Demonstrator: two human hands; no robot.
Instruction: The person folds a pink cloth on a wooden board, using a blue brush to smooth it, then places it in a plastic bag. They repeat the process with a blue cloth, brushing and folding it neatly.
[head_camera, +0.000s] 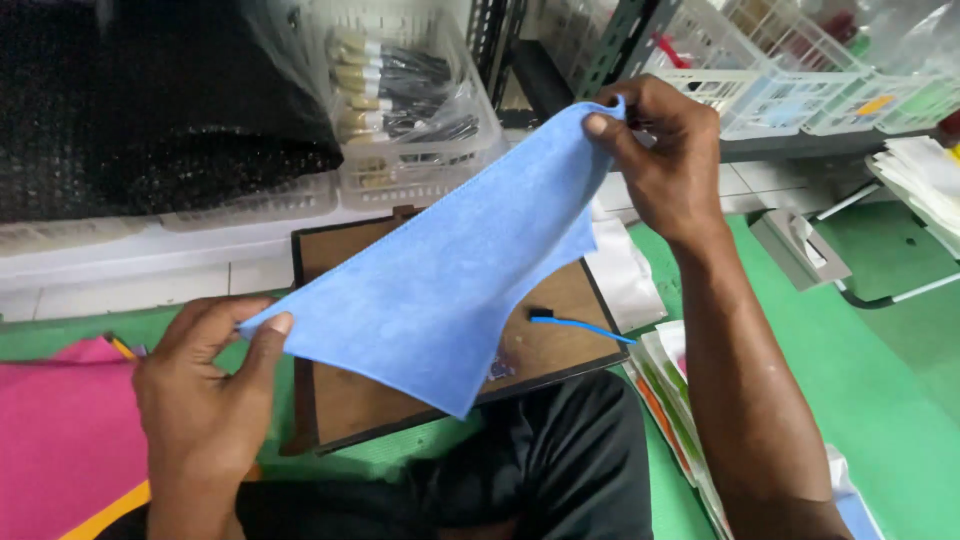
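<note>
head view: blue cloth (450, 270) held up taut betw both hands, stretched diagonally over a brown board (350, 400) w/ dark frame. left hand (205, 390) pinches the lower-left corner, thumb closed on it. right hand (660, 160) grips the upper-right corner, thumb pressed on the edge. cloth's bottom corner hangs free above the board. blue strip (580, 326) lies on the board's right side. pink sheet (60, 430) at left on green mat (860, 390). white baskets (780, 70) on shelf behind.

Blue cloth (450, 280) stretched diagonally between both hands. Left hand (200, 390) at 8 o'clock pinches lower corner; right hand (660, 150) at 1 o'clock pinches upper corner. Brown board (350, 400) beneath cloth. Pink sheet (60, 440) at 8 o'clock.
</note>
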